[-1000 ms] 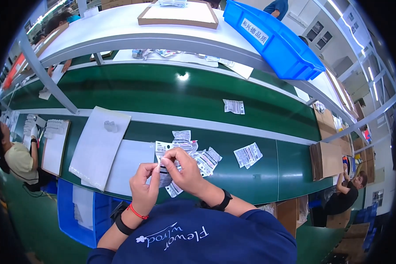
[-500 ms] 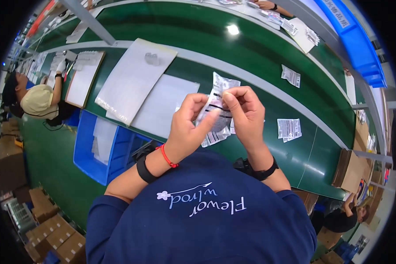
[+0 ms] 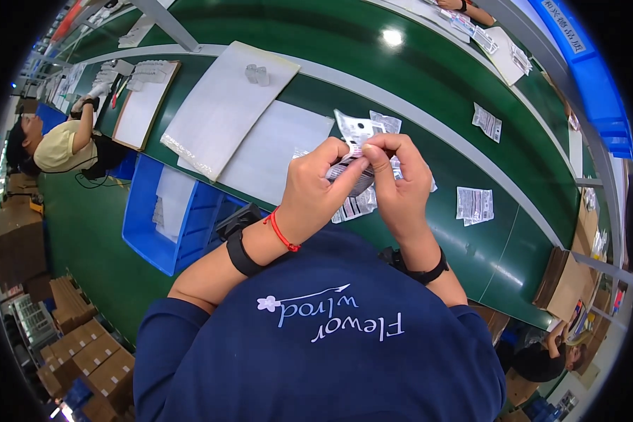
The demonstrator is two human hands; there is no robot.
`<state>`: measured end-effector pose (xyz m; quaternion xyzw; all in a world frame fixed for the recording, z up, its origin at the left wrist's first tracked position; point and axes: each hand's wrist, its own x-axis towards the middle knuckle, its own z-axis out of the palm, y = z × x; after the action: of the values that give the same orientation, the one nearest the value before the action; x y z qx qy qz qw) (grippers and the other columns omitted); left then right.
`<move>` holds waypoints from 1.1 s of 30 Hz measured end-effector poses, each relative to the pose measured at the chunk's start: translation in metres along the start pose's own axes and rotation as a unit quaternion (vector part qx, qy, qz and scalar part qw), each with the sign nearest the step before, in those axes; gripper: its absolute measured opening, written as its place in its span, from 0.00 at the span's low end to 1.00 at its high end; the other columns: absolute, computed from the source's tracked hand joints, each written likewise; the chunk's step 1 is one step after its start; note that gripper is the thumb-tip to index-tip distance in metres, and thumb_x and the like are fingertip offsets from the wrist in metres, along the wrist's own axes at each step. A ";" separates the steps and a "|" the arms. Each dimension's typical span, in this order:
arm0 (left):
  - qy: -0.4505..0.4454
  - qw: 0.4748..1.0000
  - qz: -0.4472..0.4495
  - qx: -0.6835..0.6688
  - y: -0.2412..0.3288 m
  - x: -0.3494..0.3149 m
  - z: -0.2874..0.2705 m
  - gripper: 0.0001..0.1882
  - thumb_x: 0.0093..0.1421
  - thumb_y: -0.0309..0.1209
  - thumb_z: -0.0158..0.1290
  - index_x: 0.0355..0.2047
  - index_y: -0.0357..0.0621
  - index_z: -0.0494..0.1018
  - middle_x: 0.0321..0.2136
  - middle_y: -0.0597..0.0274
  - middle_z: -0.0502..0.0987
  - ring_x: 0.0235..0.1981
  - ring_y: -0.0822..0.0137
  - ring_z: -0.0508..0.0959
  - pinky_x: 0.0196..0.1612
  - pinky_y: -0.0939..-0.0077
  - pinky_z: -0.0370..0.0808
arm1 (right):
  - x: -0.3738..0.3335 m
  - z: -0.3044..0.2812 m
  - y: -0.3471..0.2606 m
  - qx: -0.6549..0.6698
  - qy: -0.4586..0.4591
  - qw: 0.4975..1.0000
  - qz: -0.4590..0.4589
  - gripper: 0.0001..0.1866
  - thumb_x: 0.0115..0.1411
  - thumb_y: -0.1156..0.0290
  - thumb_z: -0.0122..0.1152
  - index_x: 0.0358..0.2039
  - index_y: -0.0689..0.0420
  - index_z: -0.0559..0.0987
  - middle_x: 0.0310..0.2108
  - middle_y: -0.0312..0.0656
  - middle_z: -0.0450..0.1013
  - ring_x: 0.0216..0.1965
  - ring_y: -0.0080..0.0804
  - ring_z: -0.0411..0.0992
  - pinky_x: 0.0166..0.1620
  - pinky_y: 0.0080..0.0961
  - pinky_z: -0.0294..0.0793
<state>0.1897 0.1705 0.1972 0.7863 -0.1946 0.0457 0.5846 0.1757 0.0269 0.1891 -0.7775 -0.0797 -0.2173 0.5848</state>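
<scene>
A small clear plastic bag (image 3: 353, 129) with dark print stands tilted between my two hands. My left hand (image 3: 315, 179) pinches it from the left, thumb and fingers closed near its middle. From the right, my right hand (image 3: 402, 181) closes thumb and forefinger on the same bag, the fingertips almost meeting the left thumb. A dark rounded part shows through the lower end, its kind unclear. Below and behind my hands lie more printed bags (image 3: 357, 205) on the green table, partly covered by the hands.
Printed bags (image 3: 475, 204) lie to the right, with one more (image 3: 487, 122) on the conveyor belt. White boards (image 3: 225, 105) lie to the left, a clear plastic piece (image 3: 257, 74) on top. A blue bin (image 3: 179, 218) stands at the table's near edge. Co-workers sit left and lower right.
My hands have drawn closer together on the bag, the left thumb now up against the right fingertips. The whole view has shifted slightly.
</scene>
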 end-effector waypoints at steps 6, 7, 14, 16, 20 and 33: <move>-0.013 1.000 -0.001 -0.004 0.004 -0.002 0.001 0.09 0.59 0.26 0.57 0.26 0.38 0.69 0.19 0.63 0.74 0.21 0.81 0.69 0.22 0.82 0.65 | 0.001 0.001 0.000 0.009 0.010 0.999 0.042 0.04 0.62 0.74 0.56 0.33 0.61 0.74 0.27 0.41 0.73 0.27 0.27 0.71 0.33 0.21 0.70; -0.015 1.000 -0.001 -0.005 0.003 -0.003 0.003 0.09 0.59 0.26 0.57 0.26 0.38 0.69 0.19 0.63 0.74 0.21 0.81 0.69 0.22 0.82 0.65 | 0.001 0.001 0.000 0.019 0.016 0.999 0.048 0.04 0.62 0.74 0.56 0.33 0.61 0.74 0.27 0.41 0.73 0.27 0.27 0.71 0.33 0.21 0.70; 0.003 1.000 0.022 -0.011 0.004 -0.011 0.009 0.10 0.59 0.26 0.57 0.24 0.39 0.67 0.17 0.66 0.72 0.19 0.83 0.66 0.21 0.84 0.64 | 0.002 -0.001 0.002 0.072 0.029 0.992 0.098 0.05 0.64 0.74 0.53 0.34 0.62 0.73 0.28 0.37 0.72 0.29 0.21 0.69 0.34 0.18 0.68; 0.002 1.000 0.000 -0.021 0.002 -0.013 0.008 0.11 0.59 0.27 0.57 0.25 0.39 0.67 0.17 0.64 0.72 0.19 0.81 0.67 0.21 0.82 0.64 | 0.004 -0.005 -0.001 0.078 0.006 0.991 0.107 0.06 0.66 0.73 0.52 0.35 0.63 0.73 0.30 0.34 0.71 0.31 0.16 0.66 0.36 0.13 0.66; 0.021 0.997 -0.047 -0.064 -0.008 -0.013 0.007 0.11 0.59 0.27 0.58 0.25 0.38 0.67 0.17 0.61 0.71 0.19 0.77 0.69 0.22 0.79 0.65 | 0.010 -0.016 -0.003 0.168 -0.052 0.976 0.127 0.07 0.65 0.74 0.53 0.36 0.64 0.76 0.31 0.35 0.72 0.33 0.17 0.68 0.37 0.14 0.67; 0.031 0.998 0.021 -0.047 -0.010 -0.016 0.013 0.11 0.58 0.26 0.58 0.26 0.39 0.66 0.18 0.62 0.70 0.20 0.78 0.68 0.23 0.78 0.66 | -0.009 -0.001 0.006 -0.068 0.022 0.997 -0.023 0.07 0.64 0.73 0.54 0.34 0.64 0.75 0.30 0.39 0.74 0.33 0.25 0.70 0.37 0.20 0.69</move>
<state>0.1765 0.1646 0.1794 0.7520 -0.1947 0.0735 0.6254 0.1697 0.0258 0.1801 -0.8084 -0.0699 -0.2524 0.5272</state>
